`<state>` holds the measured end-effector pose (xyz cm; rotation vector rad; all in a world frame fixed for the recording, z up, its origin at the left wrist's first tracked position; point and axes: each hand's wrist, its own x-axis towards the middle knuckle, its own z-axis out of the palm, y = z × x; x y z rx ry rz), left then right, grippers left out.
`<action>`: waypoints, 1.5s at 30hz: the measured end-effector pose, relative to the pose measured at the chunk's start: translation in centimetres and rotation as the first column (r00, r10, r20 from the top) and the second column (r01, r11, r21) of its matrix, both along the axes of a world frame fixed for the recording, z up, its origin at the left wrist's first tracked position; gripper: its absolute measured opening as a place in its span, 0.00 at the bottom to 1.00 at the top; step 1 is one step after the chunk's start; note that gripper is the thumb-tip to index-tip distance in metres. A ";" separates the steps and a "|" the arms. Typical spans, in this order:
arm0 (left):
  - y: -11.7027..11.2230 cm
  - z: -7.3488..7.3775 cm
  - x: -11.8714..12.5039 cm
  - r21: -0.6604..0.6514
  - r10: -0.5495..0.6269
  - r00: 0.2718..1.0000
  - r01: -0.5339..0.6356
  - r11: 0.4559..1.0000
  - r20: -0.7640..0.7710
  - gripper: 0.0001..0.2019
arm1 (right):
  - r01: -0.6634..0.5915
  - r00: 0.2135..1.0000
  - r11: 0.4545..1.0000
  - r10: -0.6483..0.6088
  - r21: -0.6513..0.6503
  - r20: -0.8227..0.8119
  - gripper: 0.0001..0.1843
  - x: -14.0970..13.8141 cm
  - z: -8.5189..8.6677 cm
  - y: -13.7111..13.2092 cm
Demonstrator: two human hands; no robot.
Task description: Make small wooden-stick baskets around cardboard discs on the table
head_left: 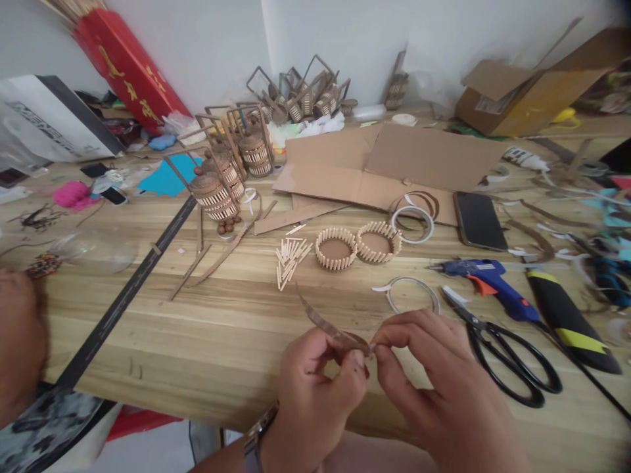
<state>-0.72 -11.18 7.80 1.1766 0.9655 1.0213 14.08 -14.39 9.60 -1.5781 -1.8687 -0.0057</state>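
Observation:
Between my hands is a thin brown strip [323, 322], curved, its loose end pointing up and to the left. My left hand [320, 387] pinches it between thumb and finger. The fingertips of my right hand [428, 374] are pressed together at the strip's near end; any small piece in them is too small to make out. Beyond my hands stand two round cardboard pieces ringed with short sticks, a left ring [336, 249] and a right ring [378, 242]. Loose short wooden sticks [292, 259] lie beside them. A tape roll [413, 295] rests just above my right hand.
To the right lie black-handled scissors [503, 351], a blue glue gun [493, 279], a phone [479, 221] and a black-yellow tool [572, 322]. Small lidded buckets [214, 194] and cardboard sheets [335, 174] stand farther back. Another person's arm [20, 341] is at the left edge.

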 end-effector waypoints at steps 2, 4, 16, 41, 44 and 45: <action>0.3 0.0 -0.1 -0.047 0.044 0.996 -0.041 0.998 0.074 0.09 | 0.046 0.999 0.999 -0.046 -0.016 0.007 0.07 0.9 -0.3 0.1; 0.6 -0.1 -0.2 -0.110 0.104 0.985 -0.089 0.990 0.139 0.09 | 0.110 0.994 0.993 -0.110 -0.032 0.018 0.07 2.3 -0.6 0.2; 1.7 0.7 -0.2 -0.272 0.129 0.926 -0.030 0.962 0.354 0.09 | 0.528 0.823 0.848 -0.524 0.045 0.219 0.08 8.7 -3.2 -0.3; 1.1 0.2 0.0 0.006 -0.081 0.989 0.081 0.997 0.125 0.04 | -0.159 0.947 0.983 0.127 -0.088 -0.295 0.08 -0.2 0.2 0.3; 1.1 0.3 0.0 0.033 -0.064 0.993 0.062 0.998 0.096 0.04 | -0.192 0.953 0.978 0.165 -0.086 -0.253 0.08 -0.2 0.0 0.3; 1.1 0.3 0.0 0.040 -0.062 0.993 0.058 0.998 0.097 0.04 | -0.193 0.951 0.977 0.164 -0.091 -0.260 0.09 -0.2 0.1 0.3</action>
